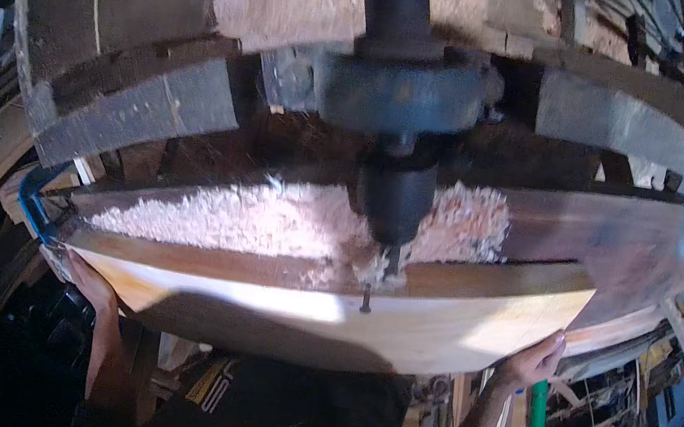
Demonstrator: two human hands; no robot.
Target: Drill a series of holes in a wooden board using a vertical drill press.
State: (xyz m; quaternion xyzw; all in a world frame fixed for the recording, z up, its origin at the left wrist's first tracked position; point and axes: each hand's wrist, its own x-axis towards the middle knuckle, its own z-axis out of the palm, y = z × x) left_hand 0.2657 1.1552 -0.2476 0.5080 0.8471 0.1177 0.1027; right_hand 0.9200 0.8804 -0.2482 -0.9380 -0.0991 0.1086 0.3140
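A long pale wooden board (402,338) lies across in front of me, its far edge against a heap of wood shavings (260,213). My left hand (93,283) is closed on the board's left end. At the right end, my right hand (536,359) grips the near corner. Above the board's far edge hangs a dark drill chuck (397,194) with a bit (392,262) pointing down, close to the wood. A small dark pin or slot (366,298) shows on the board below the bit; I cannot tell which. My body's shadow covers part of the board.
A broad machine head (399,96) sits over the middle, with dusty wooden framing behind it. The brown worktable (631,237) extends right. A blue curved piece (35,201) is beside the left end. A green tube (536,426) and wood scraps lie at lower right.
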